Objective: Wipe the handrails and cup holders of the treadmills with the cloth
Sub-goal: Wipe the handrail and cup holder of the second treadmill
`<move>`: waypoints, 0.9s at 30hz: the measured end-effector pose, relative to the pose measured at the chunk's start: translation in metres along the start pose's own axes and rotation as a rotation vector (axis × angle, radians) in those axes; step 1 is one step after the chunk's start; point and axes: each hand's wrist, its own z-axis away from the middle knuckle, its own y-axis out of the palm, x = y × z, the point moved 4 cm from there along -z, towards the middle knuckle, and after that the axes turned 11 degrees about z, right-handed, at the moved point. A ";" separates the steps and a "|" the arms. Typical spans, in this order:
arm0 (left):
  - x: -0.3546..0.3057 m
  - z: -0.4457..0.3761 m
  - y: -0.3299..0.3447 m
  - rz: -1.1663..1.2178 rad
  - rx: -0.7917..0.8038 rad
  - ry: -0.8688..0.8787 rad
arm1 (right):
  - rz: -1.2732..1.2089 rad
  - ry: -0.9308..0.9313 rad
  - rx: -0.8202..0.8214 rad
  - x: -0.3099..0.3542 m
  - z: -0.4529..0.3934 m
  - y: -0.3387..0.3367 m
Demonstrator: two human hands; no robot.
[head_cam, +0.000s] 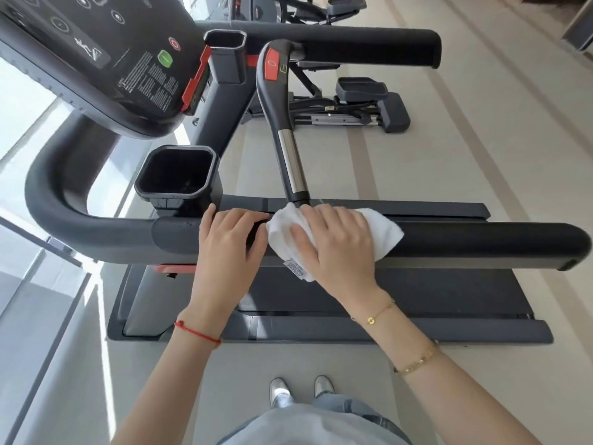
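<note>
My right hand [337, 248] presses the white cloth [382, 232] flat on the near handrail [481, 240]; my left hand [224, 248] grips the rail beside it. At eleven o'clock, the dark cup holder [176, 175] looks empty.

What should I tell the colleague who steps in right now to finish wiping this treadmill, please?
Left hand: rests curled over the near handrail, no cloth.
Right hand: presses the white cloth flat on that handrail, beside the left hand.
Near cup holder: just behind the left hand, no cloth on it.
Far handrail and far cup holder: untouched now.
How much is already wiped cannot be told.
</note>
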 end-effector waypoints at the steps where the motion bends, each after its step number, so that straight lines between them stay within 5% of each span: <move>1: 0.000 0.000 0.000 0.000 0.000 0.000 | -0.020 -0.042 -0.016 -0.003 0.003 -0.001; 4: 0.001 0.000 0.001 0.000 -0.003 0.004 | 0.013 -0.048 -0.029 -0.039 0.012 -0.009; 8: 0.000 0.001 0.001 0.001 -0.011 -0.002 | 0.091 0.254 0.100 -0.072 -0.004 -0.011; 13: -0.002 0.001 0.001 -0.021 0.024 -0.013 | 0.045 0.063 0.068 -0.017 -0.008 -0.002; 18: -0.021 -0.001 0.009 0.018 0.021 0.025 | -0.045 -0.017 -0.051 -0.030 0.001 -0.002; 27: -0.096 -0.008 0.069 0.070 0.069 0.053 | 0.036 0.079 -0.052 -0.149 0.034 -0.014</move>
